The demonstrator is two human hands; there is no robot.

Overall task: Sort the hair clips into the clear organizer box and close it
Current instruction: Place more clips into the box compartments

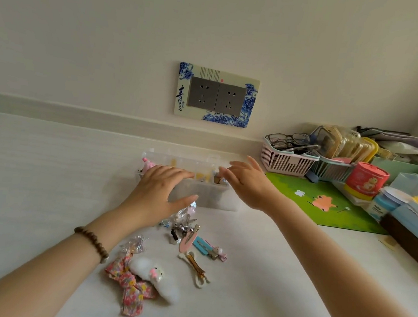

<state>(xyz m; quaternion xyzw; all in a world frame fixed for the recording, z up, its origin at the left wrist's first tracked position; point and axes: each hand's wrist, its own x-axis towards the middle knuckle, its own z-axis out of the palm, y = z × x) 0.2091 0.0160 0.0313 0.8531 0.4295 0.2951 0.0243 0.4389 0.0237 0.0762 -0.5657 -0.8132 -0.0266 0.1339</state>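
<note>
Clear organizer box sits mid-surface, toward the far side, just short of the wall. Lid looks open, standing up at the far edge, though the plastic is too clear to be sure. Some far compartments already hold small yellow and pink pieces.

Hair clips lie in a loose pile on the white surface, just near of the box. A floral fabric bow and a fluffy white clip sit nearest us, left of the flat pink, blue and amber clips.

Risks as we judge them:
- The box is light and see-through; a push from the left hand could slide it toward the wall or tip the compartments.
- Clips in the pile overlap; lifting one may drag a neighbour along or flick it off.
- The bow and fluffy clip look too bulky for a small cell; the lid may not shut over them.
- Closing over a clip lying across a divider would jam the latch.

Left hand, bead bracelet at the wrist: fingers spread, resting on or just over the left part of the box, thumb at its near wall. Nothing gripped.

Right hand: open, fingers loosely extended toward the box's far right corner. Whether it touches the box, we cannot tell. Nothing held.
</note>
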